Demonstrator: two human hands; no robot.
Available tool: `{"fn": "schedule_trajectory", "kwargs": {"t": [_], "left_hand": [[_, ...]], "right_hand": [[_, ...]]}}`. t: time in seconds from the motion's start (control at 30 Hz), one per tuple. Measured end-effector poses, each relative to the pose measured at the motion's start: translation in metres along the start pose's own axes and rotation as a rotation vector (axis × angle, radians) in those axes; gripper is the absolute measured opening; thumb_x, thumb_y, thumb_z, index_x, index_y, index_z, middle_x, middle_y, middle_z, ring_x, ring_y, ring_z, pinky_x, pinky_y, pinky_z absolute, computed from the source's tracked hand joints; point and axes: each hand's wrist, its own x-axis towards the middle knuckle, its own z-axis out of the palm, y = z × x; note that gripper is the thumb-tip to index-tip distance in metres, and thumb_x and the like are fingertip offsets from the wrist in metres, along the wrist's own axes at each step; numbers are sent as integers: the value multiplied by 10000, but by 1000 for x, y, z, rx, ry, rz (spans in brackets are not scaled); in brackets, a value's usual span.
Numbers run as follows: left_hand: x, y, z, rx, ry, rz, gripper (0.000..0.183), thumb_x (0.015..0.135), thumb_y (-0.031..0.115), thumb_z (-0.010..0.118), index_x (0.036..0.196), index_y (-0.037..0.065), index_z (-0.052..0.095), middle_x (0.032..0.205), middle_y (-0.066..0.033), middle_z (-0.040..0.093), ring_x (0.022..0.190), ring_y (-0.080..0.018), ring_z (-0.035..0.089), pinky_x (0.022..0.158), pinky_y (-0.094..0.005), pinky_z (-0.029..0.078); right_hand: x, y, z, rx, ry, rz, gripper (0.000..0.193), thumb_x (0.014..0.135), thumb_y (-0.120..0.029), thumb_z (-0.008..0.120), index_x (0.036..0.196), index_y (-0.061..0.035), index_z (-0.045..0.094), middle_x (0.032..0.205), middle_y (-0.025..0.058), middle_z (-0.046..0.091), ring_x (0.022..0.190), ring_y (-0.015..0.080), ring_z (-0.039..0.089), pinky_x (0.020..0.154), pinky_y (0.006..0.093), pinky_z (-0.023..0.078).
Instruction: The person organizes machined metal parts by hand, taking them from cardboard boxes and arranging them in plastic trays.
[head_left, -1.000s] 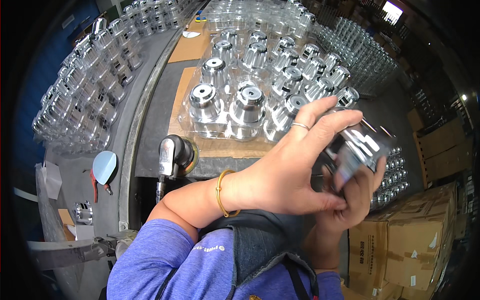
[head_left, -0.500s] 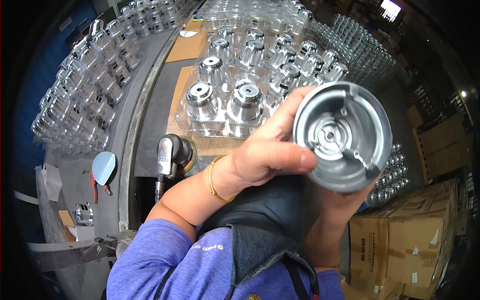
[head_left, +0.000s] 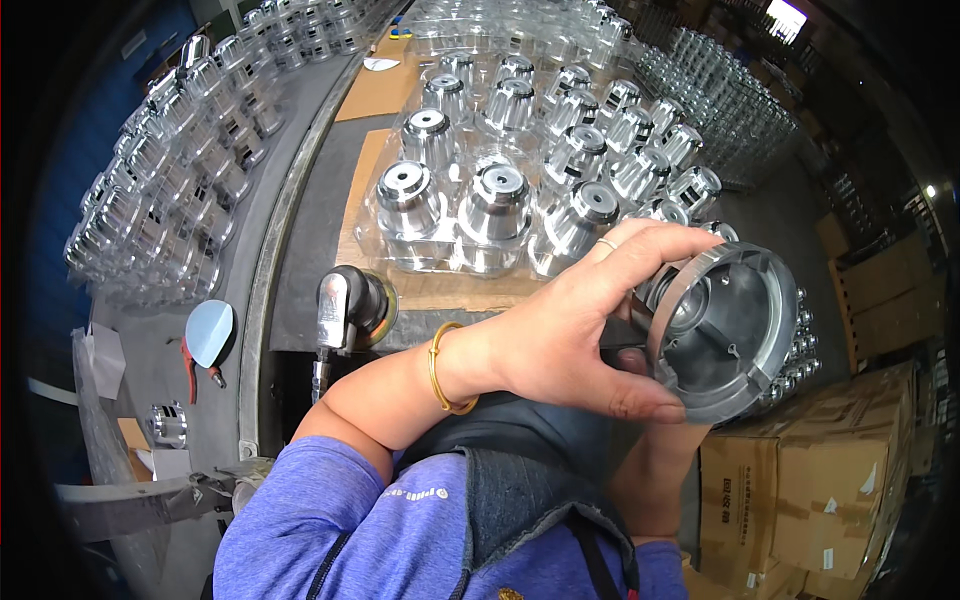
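A silver cup-shaped metal housing is held up at the right, its hollow mouth tilted toward me and to the right. Inside show screw posts and a round centre. My left hand is closed round it, fingers over the top and thumb under the lower rim. My right hand is mostly hidden behind the housing; a fingertip seems to press its side near my left palm. Beyond my hands, similar shiny housings stand mouth-down in a clear plastic tray.
An orbital sander lies on the bench left of the tray. Further left are a pale blue disc, a red-handled air gun and stacked trays of housings. Cardboard boxes stand at the lower right.
The housing has moved right and down and turned, so its mouth faces more sideways. My left hand has shifted with it, now reaching over its top, and more trayed housings show.
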Motion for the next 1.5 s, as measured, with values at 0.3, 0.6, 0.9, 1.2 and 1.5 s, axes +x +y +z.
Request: {"fn": "schedule_trajectory", "kwargs": {"t": [0.3, 0.6, 0.9, 1.2, 1.5], "left_hand": [[2, -7, 5, -270, -19, 16, 967, 538, 254, 865, 1331, 46, 352, 1201, -119, 416, 1116, -239, 421, 968, -342, 333], [-2, 0, 12, -705, 242, -318, 581, 780, 70, 664, 1287, -1, 389, 1060, -80, 557, 856, -93, 565, 707, -209, 447], [-4, -6, 5, 172, 216, -14, 440, 731, 109, 704, 1134, 21, 550, 1111, -109, 539, 1030, -180, 500, 836, -280, 419], [1, -13, 14, 304, 147, -10, 582, 645, 98, 734, 1187, 39, 530, 1149, -122, 522, 1022, -238, 504, 878, -339, 406], [3, -16, 13, 266, 180, -49, 576, 659, 118, 729, 1192, 34, 528, 970, -66, 530, 873, -181, 497, 828, -306, 399]], "right_hand": [[6, -9, 4, -7, -120, -31, 707, 758, -230, 693, 1312, 27, 336, 1225, 181, 482, 1088, 239, 532, 916, 332, 451], [13, -17, 5, 699, -23, 196, 839, 799, -393, 644, 1400, -37, 179, 1388, 223, 297, 1283, 379, 314, 1058, 477, 315], [23, -4, 5, 1591, -196, 465, 770, 832, -624, 440, 1379, -107, 275, 1317, 203, 393, 1160, 346, 469, 926, 451, 432], [15, -13, 21, 1235, -15, 617, 573, 870, -582, 393, 1180, -108, 488, 1041, 65, 550, 847, 170, 561, 730, 321, 466], [14, -10, 24, 1302, 15, 635, 612, 866, -595, 388, 1245, -118, 446, 1136, 79, 516, 888, 180, 565, 754, 331, 467]]}}
